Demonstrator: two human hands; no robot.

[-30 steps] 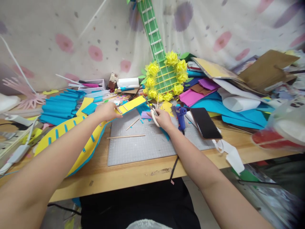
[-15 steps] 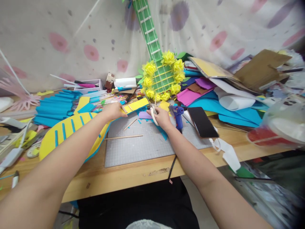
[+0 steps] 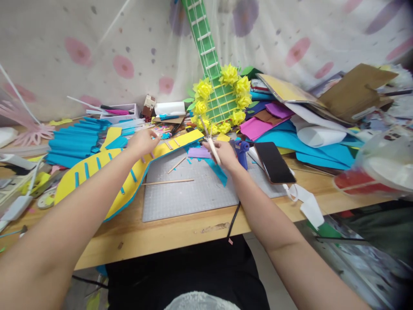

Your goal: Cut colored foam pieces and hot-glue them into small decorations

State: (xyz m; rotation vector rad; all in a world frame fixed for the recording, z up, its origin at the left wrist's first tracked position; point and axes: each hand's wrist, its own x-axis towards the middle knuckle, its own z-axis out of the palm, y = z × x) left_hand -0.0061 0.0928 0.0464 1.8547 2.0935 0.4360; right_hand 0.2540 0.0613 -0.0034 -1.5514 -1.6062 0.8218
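Note:
A yellow paper guitar point(image 3: 106, 183) with blue edges and blue strips lies at the left, its neck point(image 3: 180, 142) reaching over the grey cutting mat point(image 3: 180, 202). Short thin sticks lie across the neck. Just above the neck's lower part is my left hand point(image 3: 143, 144), its fingers bent together; whatever they pinch is hidden. My right hand point(image 3: 225, 155) grips white-handled scissors point(image 3: 213, 150) beside the neck's end, blades pointing up and away. On the mat are a long wooden stick point(image 3: 171, 182), a shorter stick point(image 3: 176, 165) and a purple paper piece point(image 3: 198, 152).
Behind stands a green paper guitar point(image 3: 222, 103) ringed with yellow flowers. A blue glue gun point(image 3: 241, 153) and a phone point(image 3: 274, 162) lie right of my right hand. Coloured sheets point(image 3: 309, 150) are piled farther right, near a plastic tub point(image 3: 374, 172). Pleated blue paper point(image 3: 74, 144) lies left.
My left hand has drawn back leftward along the yellow neck, uncovering the short sticks on it. My right hand, still gripping the scissors, has shifted slightly right.

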